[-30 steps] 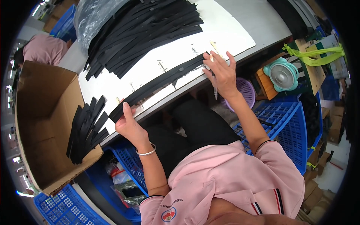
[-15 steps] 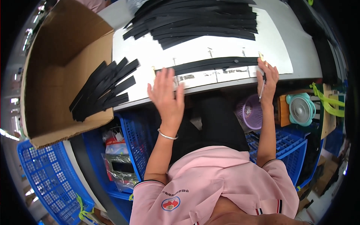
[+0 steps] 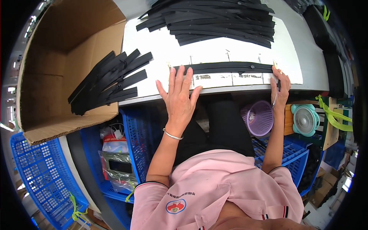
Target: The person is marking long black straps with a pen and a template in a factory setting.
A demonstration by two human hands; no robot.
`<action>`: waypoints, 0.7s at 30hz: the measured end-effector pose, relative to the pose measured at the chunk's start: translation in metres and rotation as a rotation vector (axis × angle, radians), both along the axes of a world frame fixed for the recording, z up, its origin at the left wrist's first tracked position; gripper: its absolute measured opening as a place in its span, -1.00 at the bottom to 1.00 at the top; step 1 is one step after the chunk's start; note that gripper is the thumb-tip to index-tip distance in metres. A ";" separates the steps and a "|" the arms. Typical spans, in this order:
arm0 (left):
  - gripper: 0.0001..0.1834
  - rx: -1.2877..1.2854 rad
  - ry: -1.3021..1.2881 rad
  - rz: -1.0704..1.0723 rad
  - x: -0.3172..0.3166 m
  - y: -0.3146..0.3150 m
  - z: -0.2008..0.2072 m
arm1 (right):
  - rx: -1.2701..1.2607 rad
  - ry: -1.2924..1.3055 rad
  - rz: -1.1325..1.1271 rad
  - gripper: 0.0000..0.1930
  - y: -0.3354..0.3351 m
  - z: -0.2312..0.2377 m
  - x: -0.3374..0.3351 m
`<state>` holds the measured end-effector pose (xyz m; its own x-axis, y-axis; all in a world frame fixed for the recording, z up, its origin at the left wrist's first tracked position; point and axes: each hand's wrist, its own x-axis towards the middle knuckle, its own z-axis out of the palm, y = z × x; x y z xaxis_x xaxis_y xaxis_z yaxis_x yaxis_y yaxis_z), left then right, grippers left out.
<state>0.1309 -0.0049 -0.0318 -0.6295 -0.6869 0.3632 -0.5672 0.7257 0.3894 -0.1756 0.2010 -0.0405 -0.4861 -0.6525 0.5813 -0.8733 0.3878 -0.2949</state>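
Note:
A long black zipper (image 3: 226, 68) lies flat across a white marked board (image 3: 153, 44) at the table's front. The fingertips of my left hand (image 3: 179, 96) press on its left end, fingers stretched and spread, palm down. At the right end, the thumb and fingers of my right hand (image 3: 281, 90) are bent at the zipper's edge. A slim pen-like tool (image 3: 275, 100) with a silvery shaft is tucked in that hand; its tip is hidden. A small round grey piece (image 3: 252, 66) sits on the zipper towards the right.
More black zippers (image 3: 226, 23) are heaped at the board's far side. Others (image 3: 111, 82) hang over the flap of an open cardboard box (image 3: 46, 88) at left. Below the table stand a purple basket (image 3: 264, 124), a turquoise fan (image 3: 305, 119) and blue crates (image 3: 46, 180).
My left hand has come down onto the zipper's left end, its fingers now spread. My right hand stays at the right end. The whole view has shifted slightly.

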 end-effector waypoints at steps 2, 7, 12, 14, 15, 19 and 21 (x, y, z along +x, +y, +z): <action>-0.33 0.000 0.029 0.014 -0.001 0.000 -0.002 | 0.027 -0.123 -0.070 -0.71 -0.004 0.012 0.007; -0.34 -0.010 0.007 0.024 -0.002 0.002 -0.002 | -0.234 -0.515 -0.019 -0.69 -0.050 0.047 0.050; -0.35 -0.010 0.016 0.041 0.000 0.002 -0.002 | -0.162 -0.876 0.371 -0.75 -0.121 0.073 0.108; -0.34 -0.005 0.008 0.042 -0.001 0.002 0.002 | -0.189 -0.939 0.432 -0.77 -0.146 0.065 0.122; -0.34 -0.002 0.013 0.041 -0.003 0.003 0.002 | -0.219 -1.004 0.492 -0.78 -0.155 0.058 0.126; -0.31 0.008 0.021 0.044 -0.004 0.003 0.001 | -0.142 -1.092 0.463 -0.83 -0.177 0.029 0.131; -0.28 0.005 0.020 0.050 -0.003 0.003 0.000 | -0.100 -0.824 0.524 -0.79 -0.177 0.027 0.135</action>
<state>0.1278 -0.0023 -0.0320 -0.5871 -0.7191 0.3718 -0.5949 0.6947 0.4042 -0.0410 0.0236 -0.0138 -0.4274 -0.8676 0.2543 -0.4343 -0.0497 -0.8994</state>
